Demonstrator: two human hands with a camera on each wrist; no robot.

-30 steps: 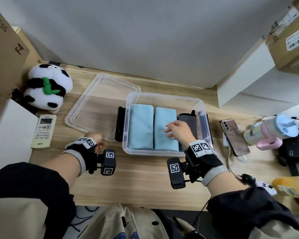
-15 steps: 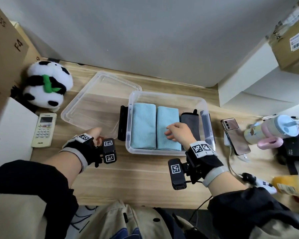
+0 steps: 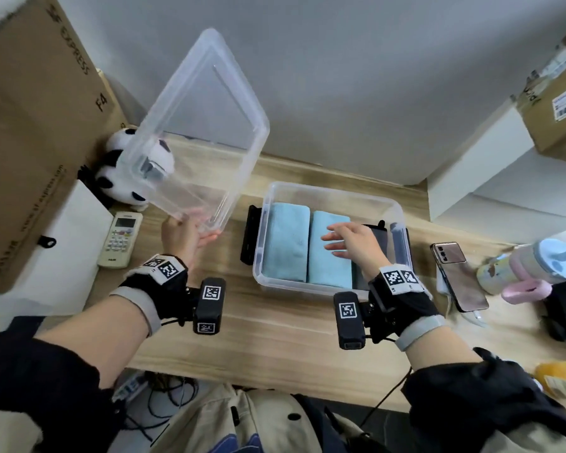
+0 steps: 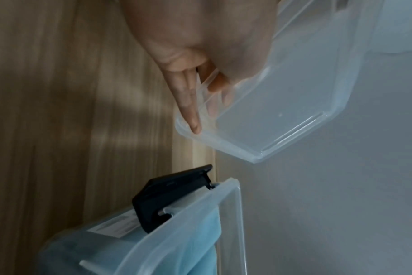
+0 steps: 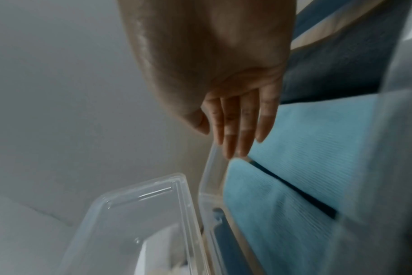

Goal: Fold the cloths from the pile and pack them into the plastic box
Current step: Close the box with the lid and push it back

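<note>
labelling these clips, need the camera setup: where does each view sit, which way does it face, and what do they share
Head: worn on the head, facing forward and down at the desk; shows both forearms, left hand gripping the clear lid, right hand over the plastic box.
Left wrist: looks along the left hand; its fingers pinch the lid.
Right wrist: looks along the right hand, straight fingers above the blue cloths.
Shared: all three show lid and box.

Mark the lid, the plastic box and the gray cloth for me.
lid [image 3: 190, 119], head view, on its clear panel, raised off the table.
plastic box [image 3: 334, 191], head view, on its far rim.
gray cloth [image 3: 381, 235], head view, on its top beside the right hand.
</note>
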